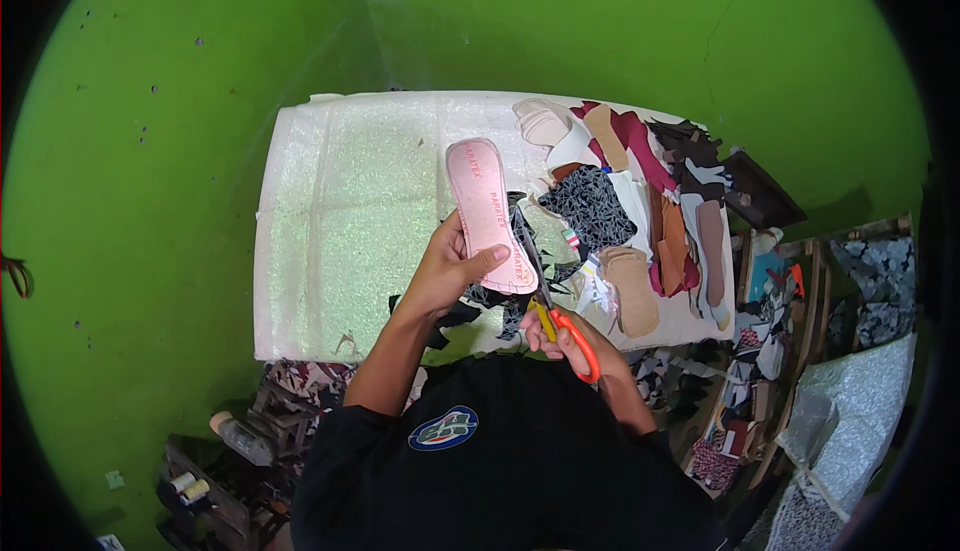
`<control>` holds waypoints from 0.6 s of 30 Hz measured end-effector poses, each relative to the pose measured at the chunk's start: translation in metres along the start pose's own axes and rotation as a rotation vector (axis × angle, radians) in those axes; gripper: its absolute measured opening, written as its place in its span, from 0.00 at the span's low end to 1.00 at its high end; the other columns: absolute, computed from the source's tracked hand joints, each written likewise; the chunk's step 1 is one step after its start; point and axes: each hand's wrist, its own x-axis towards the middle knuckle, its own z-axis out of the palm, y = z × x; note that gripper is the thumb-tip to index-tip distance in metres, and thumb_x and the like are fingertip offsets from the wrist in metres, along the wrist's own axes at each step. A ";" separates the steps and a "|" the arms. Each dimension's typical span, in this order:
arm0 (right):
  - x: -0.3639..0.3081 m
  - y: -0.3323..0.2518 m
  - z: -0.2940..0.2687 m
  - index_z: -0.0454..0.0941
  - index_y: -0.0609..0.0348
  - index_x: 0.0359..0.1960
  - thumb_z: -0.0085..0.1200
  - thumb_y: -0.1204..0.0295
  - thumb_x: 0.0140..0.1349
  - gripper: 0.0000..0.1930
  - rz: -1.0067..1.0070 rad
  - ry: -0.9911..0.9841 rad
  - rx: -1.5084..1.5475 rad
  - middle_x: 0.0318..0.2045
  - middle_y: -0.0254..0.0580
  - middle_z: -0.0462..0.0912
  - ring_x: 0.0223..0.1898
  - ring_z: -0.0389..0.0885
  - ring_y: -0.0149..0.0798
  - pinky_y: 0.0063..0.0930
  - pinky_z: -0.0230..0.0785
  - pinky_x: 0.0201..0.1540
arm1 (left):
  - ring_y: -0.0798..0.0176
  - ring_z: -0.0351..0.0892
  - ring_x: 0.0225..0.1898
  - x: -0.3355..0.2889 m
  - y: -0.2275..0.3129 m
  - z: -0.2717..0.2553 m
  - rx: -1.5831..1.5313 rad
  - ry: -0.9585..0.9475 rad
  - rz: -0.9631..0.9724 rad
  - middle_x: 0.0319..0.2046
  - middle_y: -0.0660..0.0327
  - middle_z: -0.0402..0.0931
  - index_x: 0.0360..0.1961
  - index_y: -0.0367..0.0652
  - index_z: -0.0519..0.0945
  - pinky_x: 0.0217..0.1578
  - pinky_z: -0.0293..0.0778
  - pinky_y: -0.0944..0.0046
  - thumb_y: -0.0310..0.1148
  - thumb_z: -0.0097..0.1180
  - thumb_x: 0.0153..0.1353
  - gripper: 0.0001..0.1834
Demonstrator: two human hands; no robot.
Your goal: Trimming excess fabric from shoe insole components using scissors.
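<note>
Pink insole (478, 196) was gripped by left hand (450, 269), scissors (545, 319) by right hand (562, 344); scraps (458, 315) were strewn; trimming was judged unfinished.

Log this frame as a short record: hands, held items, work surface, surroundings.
left_hand: left hand gripping pink sole-shaped piece, thumb on top
right_hand: right hand holding orange-and-yellow-handled scissors
blades: alongside the piece's right edge; opening unclear
surface: pale, shiny-covered table
table_right: black-and-grey patterned fabric, tan sole-shaped pieces
near_hands: dark scraps
background: green wall
lower_left: thread spools
</note>
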 end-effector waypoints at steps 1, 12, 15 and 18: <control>0.000 0.002 -0.001 0.65 0.62 0.49 0.41 0.29 0.50 0.44 0.004 -0.010 0.015 0.30 0.33 0.68 0.21 0.53 0.20 0.14 0.47 0.23 | 0.68 0.79 0.36 0.000 0.001 0.000 0.011 -0.010 -0.005 0.38 0.58 0.77 0.53 0.35 0.65 0.39 0.77 0.67 0.19 0.59 0.53 0.26; 0.009 -0.008 0.002 0.67 0.63 0.46 0.39 0.41 0.62 0.32 -0.128 0.034 -0.127 0.30 0.37 0.74 0.29 0.70 0.28 0.22 0.65 0.33 | 0.69 0.78 0.40 0.004 0.005 0.006 0.032 -0.029 0.044 0.42 0.59 0.76 0.64 0.43 0.53 0.38 0.77 0.69 0.17 0.59 0.52 0.40; 0.015 -0.009 0.004 0.67 0.63 0.46 0.39 0.42 0.63 0.31 -0.158 0.035 -0.112 0.31 0.37 0.74 0.29 0.70 0.28 0.22 0.65 0.33 | 0.68 0.78 0.41 0.005 0.003 0.004 0.027 -0.045 0.051 0.43 0.59 0.75 0.65 0.43 0.51 0.40 0.78 0.67 0.15 0.57 0.52 0.41; 0.019 -0.005 0.003 0.67 0.63 0.46 0.39 0.43 0.63 0.31 -0.156 0.032 -0.084 0.31 0.36 0.74 0.29 0.69 0.28 0.23 0.65 0.33 | 0.67 0.76 0.44 0.004 0.007 0.007 0.012 -0.044 0.037 0.45 0.58 0.74 0.61 0.37 0.56 0.46 0.73 0.67 0.17 0.59 0.52 0.36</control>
